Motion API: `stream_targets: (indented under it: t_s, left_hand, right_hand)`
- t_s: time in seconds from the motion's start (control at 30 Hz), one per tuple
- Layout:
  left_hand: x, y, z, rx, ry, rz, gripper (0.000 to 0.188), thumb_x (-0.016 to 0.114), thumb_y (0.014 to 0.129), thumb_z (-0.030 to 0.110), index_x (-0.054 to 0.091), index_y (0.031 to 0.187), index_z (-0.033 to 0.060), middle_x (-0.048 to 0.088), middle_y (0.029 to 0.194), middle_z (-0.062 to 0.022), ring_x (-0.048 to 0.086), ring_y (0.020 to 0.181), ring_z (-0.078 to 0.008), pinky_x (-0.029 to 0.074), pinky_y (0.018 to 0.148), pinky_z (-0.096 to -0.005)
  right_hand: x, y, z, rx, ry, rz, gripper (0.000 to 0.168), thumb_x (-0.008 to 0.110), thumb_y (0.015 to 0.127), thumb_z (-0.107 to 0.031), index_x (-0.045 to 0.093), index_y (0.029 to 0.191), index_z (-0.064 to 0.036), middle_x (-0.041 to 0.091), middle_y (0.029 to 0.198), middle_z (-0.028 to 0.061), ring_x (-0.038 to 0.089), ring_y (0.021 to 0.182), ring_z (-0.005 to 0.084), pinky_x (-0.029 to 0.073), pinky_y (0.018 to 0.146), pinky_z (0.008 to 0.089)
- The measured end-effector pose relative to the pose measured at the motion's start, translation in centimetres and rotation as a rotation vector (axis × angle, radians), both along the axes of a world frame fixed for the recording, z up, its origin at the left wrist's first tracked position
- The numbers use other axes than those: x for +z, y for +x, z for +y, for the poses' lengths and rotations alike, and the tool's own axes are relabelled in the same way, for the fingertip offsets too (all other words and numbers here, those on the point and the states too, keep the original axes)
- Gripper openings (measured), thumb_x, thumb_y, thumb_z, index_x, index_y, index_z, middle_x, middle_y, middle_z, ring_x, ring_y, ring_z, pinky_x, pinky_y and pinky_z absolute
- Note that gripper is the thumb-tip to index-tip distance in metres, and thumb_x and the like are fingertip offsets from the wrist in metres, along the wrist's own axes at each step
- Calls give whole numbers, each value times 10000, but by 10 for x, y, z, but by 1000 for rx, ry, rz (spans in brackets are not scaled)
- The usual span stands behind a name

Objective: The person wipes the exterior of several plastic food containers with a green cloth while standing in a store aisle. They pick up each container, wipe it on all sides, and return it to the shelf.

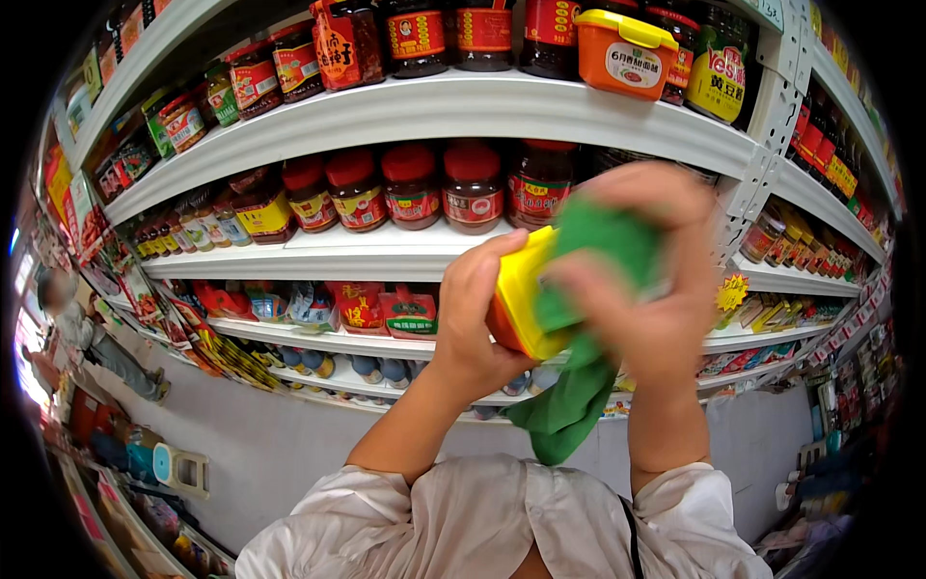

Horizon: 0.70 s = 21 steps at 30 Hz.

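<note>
My left hand (466, 318) grips a plastic sauce tub (522, 289) with a yellow lid and an orange-red body. The tub is tilted, its lid turned to the right. In my right hand (669, 282), blurred by motion, is a green cloth (608, 246). The cloth lies against the lid, and its loose end hangs down in front of my shirt. Cloth and fingers hide part of the tub. Both hands are in front of the middle shelf. A similar orange tub with a yellow lid (628, 54) stands on the shelf above.
Red-lidded sauce jars (412, 188) line the middle shelf (347, 259) behind my hands. Bagged sauces (358, 307) sit one shelf lower. A perforated white upright (774, 108) rises at the right. On the floor at left are a plastic stool (181, 469) and a standing person (108, 340).
</note>
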State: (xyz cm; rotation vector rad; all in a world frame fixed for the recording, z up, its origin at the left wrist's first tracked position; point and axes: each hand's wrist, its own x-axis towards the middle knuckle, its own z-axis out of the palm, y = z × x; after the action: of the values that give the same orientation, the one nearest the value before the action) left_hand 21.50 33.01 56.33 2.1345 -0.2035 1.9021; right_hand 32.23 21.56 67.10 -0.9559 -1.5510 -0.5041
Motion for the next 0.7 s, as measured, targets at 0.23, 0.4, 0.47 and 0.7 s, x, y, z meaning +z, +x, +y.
stream_targets:
  t_s: [0.23, 0.4, 0.47, 0.7]
  left_hand:
    - [-9, -2, -6, -20, -33, -270, 839, 871, 645, 119, 378, 1298, -69, 536, 1191, -219, 610, 1013, -306, 494, 868, -375]
    - [3, -8, -11, -53, -34, -322, 841, 862, 660, 131, 363, 1307, -67, 502, 1227, -202, 598, 1045, -279, 498, 886, -364]
    - [7, -10, -12, -77, -52, -302, 841, 859, 666, 136, 357, 1310, -66, 488, 1241, -196, 593, 1058, -269, 500, 893, -360]
    - [4, -8, -33, -413, -555, -212, 846, 823, 704, 148, 311, 1354, -27, 429, 1304, -161, 537, 1140, -234, 471, 957, -356]
  right_hand:
    - [-16, 17, 11, -294, -189, -23, 226, 644, 705, 15, 579, 919, -17, 572, 891, 124, 585, 847, 293, 468, 749, 358]
    - [-27, 26, -3, -168, -39, 332, 210, 651, 760, 21, 589, 958, -12, 599, 1000, 90, 580, 926, 184, 453, 841, 299]
    - [-34, 21, -6, -69, 38, 398, 239, 650, 768, 24, 575, 993, -3, 592, 1033, 99, 564, 957, 181, 445, 870, 303]
    - [-81, -2, 20, 227, 24, 481, 226, 566, 878, -82, 534, 1087, -1, 562, 1097, 107, 542, 971, 175, 427, 894, 287]
